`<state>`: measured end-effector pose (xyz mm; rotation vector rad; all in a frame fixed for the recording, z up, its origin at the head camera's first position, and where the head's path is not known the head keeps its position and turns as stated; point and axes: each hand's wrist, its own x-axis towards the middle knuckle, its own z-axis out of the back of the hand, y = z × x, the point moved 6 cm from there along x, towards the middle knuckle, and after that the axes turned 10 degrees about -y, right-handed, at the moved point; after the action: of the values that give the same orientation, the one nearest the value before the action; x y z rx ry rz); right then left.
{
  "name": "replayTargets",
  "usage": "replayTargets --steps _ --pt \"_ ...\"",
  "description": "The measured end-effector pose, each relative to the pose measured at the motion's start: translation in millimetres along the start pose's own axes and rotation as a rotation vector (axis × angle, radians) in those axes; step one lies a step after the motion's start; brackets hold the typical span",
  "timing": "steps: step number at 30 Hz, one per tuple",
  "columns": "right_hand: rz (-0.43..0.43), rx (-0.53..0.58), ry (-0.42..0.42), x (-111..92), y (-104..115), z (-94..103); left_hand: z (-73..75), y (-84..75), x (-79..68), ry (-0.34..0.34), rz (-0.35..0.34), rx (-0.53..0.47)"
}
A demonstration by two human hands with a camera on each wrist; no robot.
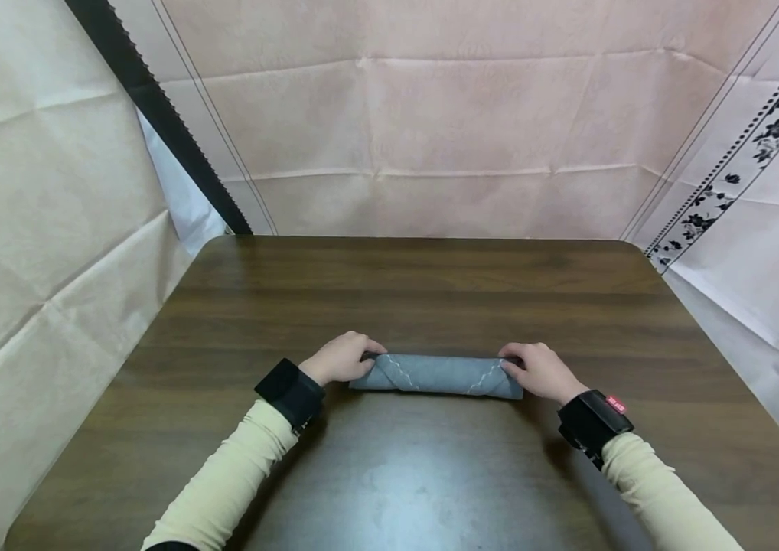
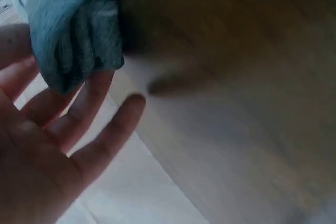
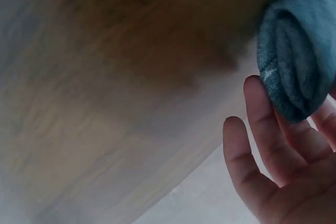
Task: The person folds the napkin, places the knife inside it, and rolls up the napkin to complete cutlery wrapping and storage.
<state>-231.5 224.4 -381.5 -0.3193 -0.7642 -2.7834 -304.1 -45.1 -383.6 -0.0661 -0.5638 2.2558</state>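
Note:
A blue-grey towel (image 1: 441, 375), folded into a long flat roll with wavy white lines on it, lies crosswise in front of me over the table. My left hand (image 1: 344, 358) holds its left end, thumb on the near side and fingers at the far side. At the opposite end, my right hand (image 1: 539, 371) pinches the towel in the same way. Layered folds show at the end of the towel (image 2: 79, 40) in the left wrist view. The right wrist view shows the other end of the towel (image 3: 294, 66) as a coiled, fuzzy roll, fingers beneath it.
The brown wooden table (image 1: 431, 291) has rounded far corners. Creased pale cloth sheets (image 1: 465, 115) hang behind it and at both sides, one with a black band (image 1: 169, 130) and one with a floral border (image 1: 741, 168).

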Motion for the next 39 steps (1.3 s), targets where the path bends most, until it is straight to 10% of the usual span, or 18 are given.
replayTargets --steps 9,16,27,39 --pt "0.323 -0.249 -0.201 -13 50 -9.8 -8.6 -53.7 -16.8 -0.169 -0.251 0.378" --pt "0.341 -0.427 -0.158 -14 67 -33.6 -29.1 -66.8 -4.7 -0.093 -0.205 0.62" --pt "0.313 -0.4 -0.147 17 51 -41.5 -29.6 -51.7 32.2 -0.098 -0.16 0.506" --pt "0.204 -0.318 -0.061 40 31 -47.0 -26.0 -24.8 52.4 -0.078 0.036 0.262"
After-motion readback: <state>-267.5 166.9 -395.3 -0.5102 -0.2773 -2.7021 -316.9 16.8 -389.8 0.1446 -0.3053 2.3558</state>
